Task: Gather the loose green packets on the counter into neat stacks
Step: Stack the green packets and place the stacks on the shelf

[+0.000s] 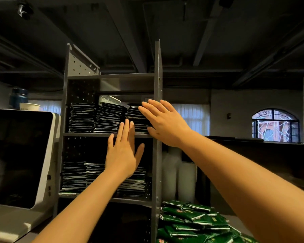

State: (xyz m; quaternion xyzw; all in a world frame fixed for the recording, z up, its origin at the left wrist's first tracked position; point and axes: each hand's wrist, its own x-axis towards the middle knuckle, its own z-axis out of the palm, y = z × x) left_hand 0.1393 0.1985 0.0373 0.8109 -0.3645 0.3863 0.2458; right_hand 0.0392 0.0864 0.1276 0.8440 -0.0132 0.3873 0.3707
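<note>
A heap of loose green packets [195,223] lies on the counter at the lower right. A grey shelf unit [157,102] stands ahead, with packet stacks on two shelves. On the upper shelf are three stacks [82,118]. My right hand [162,120], fingers straight, lies flat against the front of the rightmost stack [132,109]. My left hand [124,151] is flat too, fingertips at the foot of the middle and right stacks by the shelf edge. Neither hand holds anything. More stacks [74,178] fill the lower shelf, partly hidden by my left arm.
A white machine with a dark screen [19,155] stands at the left, a paper cup [29,106] and a blue bottle [18,98] on top of it. Stacked white cups [178,178] stand right of the shelf. A dark counter ledge [253,140] runs behind.
</note>
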